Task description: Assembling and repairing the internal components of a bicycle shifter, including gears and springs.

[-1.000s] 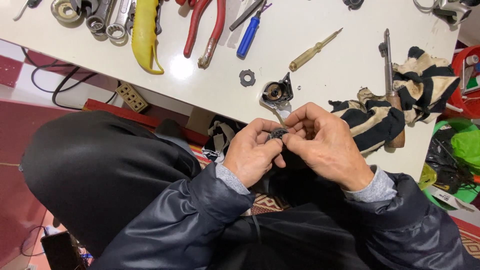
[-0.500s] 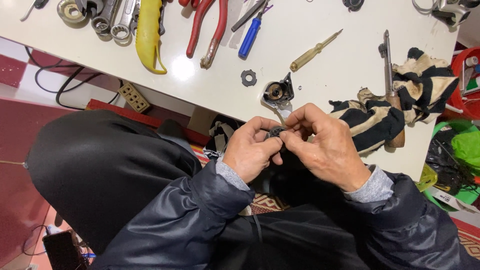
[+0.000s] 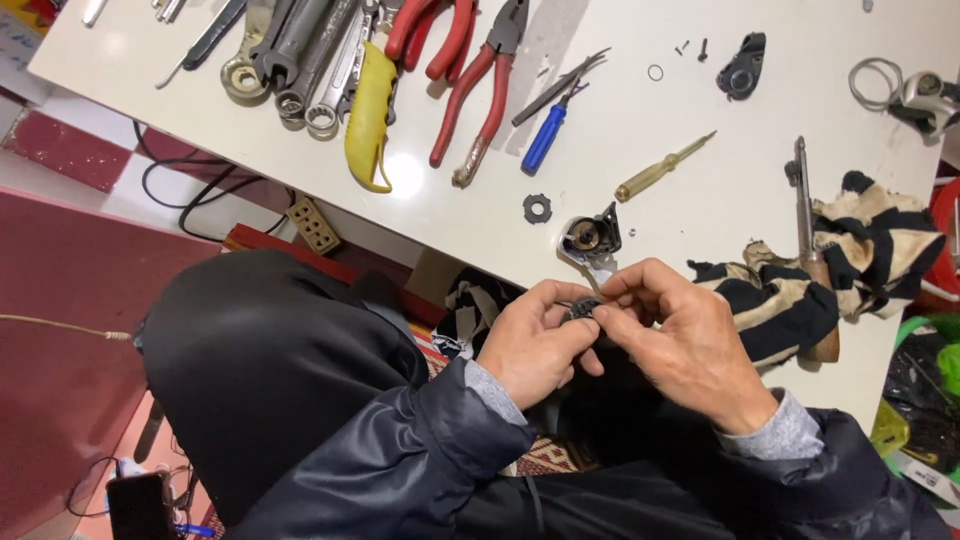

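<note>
By the white table (image 3: 650, 130), both hands (image 3: 540, 345) (image 3: 690, 345) pinch a small dark part (image 3: 582, 310).

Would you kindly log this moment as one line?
left hand: pinching small dark part | right hand: pinching same part | place: beside white table

small dark part (image 3: 582, 309): I see it mostly hidden by fingers (image 3: 560, 300), perhaps toothed
wrenches (image 3: 300, 50): cut off by top edge

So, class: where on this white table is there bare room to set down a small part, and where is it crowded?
Bare patches: between the yellow-handled screwdriver and the black part up top, and left of the small black gear, below the yellow-handled tool. Crowded: the wrenches and red pliers at top left, and the striped cloth at right.
</note>
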